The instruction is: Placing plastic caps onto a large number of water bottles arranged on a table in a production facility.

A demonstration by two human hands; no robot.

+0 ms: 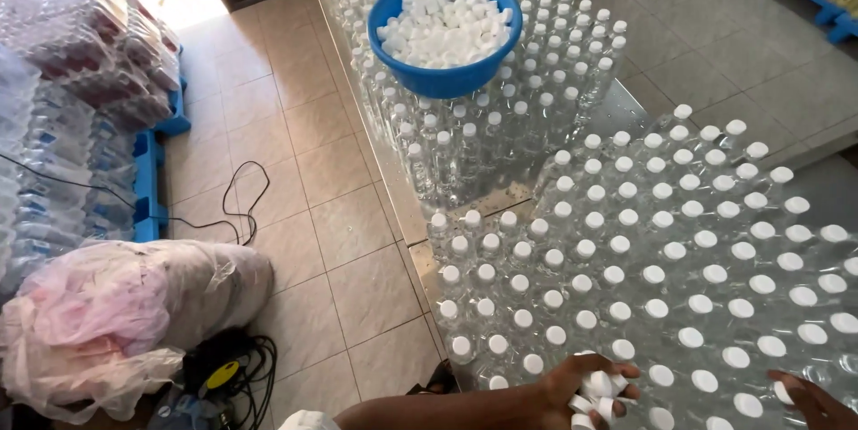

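L hand (585, 387) is cupped shut round a small bunch of white plastic screw caps (597, 387), fingers curled over them, forearm coming in from the bottom edge. It sits low over the near rows of clear plastic bottles (643, 251), touching or just above their tops; can't tell which. R hand (815, 399) is only partly in view at the bottom right corner, fingertips by a white cap on one of the near bottles; whether it pinches that cap or just rests beside it can't be told.

The bottles stand upright, packed close in rows on a shiny metal table (617, 113), most w/ white caps already on. A bare strip of table separates the near block from a 2nd block of the same bottles further back. On top of that far block rests a round blue plastic bowl (407, 72), heaped w/ more loose white caps, well apart from both hands.

Left of the table: beige tiled floor (322, 215) w/ a black cable (241, 206) looping across it, a lumpy bundle in clear and pink plastic sheeting (116, 314), and shrink-wrapped bottle packs (80, 63) stacked on blue pallets (147, 189).
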